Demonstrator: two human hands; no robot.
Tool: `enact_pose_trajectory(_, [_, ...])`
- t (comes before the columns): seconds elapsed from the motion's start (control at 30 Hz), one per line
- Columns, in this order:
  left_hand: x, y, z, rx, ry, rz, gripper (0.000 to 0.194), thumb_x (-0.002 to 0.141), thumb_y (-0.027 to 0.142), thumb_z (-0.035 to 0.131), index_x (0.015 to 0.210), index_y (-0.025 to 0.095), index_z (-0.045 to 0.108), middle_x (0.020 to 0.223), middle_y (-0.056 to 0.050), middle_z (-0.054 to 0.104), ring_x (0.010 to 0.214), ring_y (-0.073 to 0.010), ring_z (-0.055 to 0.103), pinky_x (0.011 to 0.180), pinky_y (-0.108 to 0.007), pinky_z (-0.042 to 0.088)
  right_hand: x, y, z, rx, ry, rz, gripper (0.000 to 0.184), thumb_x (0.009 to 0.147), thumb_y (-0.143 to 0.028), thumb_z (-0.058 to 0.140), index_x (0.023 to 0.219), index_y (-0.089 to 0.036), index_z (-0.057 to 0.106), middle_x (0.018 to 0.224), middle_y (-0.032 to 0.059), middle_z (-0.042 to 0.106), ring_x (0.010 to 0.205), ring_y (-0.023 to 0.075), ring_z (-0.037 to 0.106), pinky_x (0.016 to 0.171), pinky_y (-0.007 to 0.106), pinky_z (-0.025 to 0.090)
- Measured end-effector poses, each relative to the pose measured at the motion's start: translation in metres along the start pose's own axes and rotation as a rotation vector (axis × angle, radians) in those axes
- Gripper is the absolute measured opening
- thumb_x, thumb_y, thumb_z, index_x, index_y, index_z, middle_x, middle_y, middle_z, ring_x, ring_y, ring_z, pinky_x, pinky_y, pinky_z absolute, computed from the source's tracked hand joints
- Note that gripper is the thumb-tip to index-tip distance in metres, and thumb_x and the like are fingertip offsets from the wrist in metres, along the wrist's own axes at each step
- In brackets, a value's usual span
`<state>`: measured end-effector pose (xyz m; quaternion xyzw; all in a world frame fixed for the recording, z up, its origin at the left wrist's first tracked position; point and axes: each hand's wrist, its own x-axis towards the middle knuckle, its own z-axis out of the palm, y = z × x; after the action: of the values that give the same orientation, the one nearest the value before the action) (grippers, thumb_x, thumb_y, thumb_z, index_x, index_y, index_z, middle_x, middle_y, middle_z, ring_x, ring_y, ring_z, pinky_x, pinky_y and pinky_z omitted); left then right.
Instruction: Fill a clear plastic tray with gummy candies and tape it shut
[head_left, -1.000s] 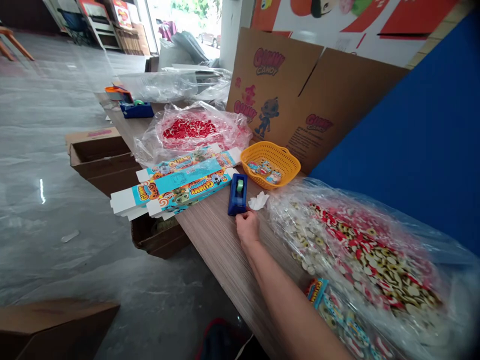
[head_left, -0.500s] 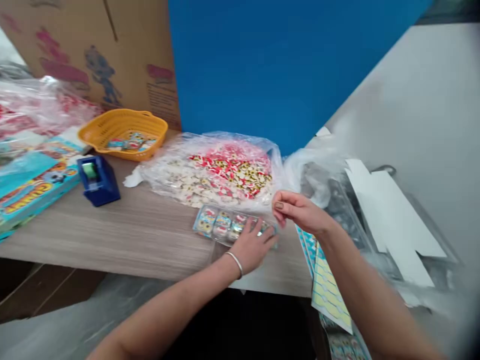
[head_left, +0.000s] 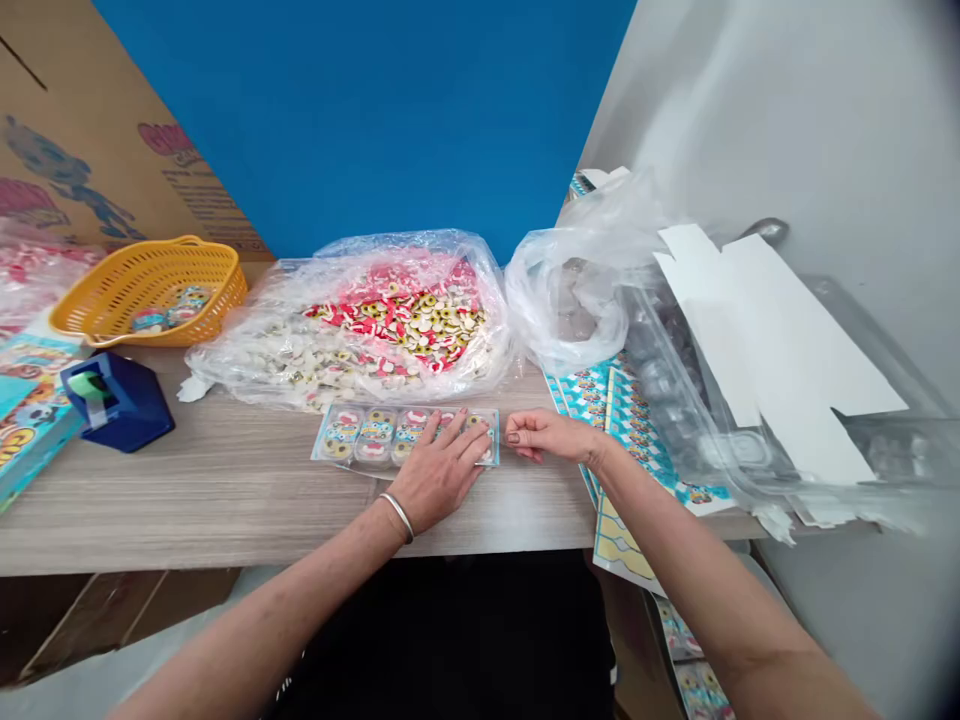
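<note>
A clear blister pack [head_left: 379, 436] with rows of small printed round pieces and a light-blue border lies flat on the table. My left hand [head_left: 444, 462] rests on its right half, palm down, fingers stretched out and a little apart. Just past the pack's right end is my right hand [head_left: 551, 436], its thumb and curled fingers pinched together. What that pinch holds, if anything, is too small to make out. Behind the pack, an open clear bag [head_left: 390, 320] is full of red, white and yellowish small pieces.
A blue tape dispenser [head_left: 120, 402] and a yellow basket [head_left: 150, 290] stand at the left, by a cardboard box [head_left: 105, 120]. On the right are printed card sheets [head_left: 622, 420], clear plastic trays [head_left: 667, 385], white cut card [head_left: 772, 340] and a plastic bag [head_left: 570, 290].
The view has turned to the right. My right hand has come down from above the table to the pack's right end. My left hand stays flat on the pack.
</note>
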<state>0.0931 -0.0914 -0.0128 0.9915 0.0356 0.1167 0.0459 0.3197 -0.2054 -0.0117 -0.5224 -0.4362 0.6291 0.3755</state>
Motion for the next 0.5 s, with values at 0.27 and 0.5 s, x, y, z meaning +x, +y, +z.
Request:
enact_pose_trajectory(0.27, [0.002, 0.002, -0.006, 0.034, -0.073, 0.003, 0.053, 0.101, 0.026, 0.045, 0.153, 0.026, 0.036, 0.150, -0.006, 0.051, 0.143, -0.0350, 0.038, 0.115, -0.061, 0.030, 0.009, 0.010, -0.008, 0.003, -0.035, 0.019, 0.044, 0.082, -0.058, 0.070, 0.077, -0.018, 0.052, 0.059, -0.0070, 0.053, 0.048, 0.0063, 0.045, 0.046, 0.018, 0.037])
enact_pose_trajectory(0.5, [0.004, 0.002, -0.007, 0.040, -0.124, 0.003, 0.050, 0.100, 0.025, 0.045, 0.149, 0.025, 0.044, 0.152, -0.007, 0.049, 0.145, -0.0363, 0.034, 0.117, -0.062, 0.028, 0.019, 0.021, -0.006, 0.040, 0.034, 0.110, 0.044, 0.072, -0.054, 0.079, 0.075, -0.018, 0.054, 0.057, -0.0071, 0.058, 0.041, 0.0050, 0.046, 0.036, 0.015, 0.032])
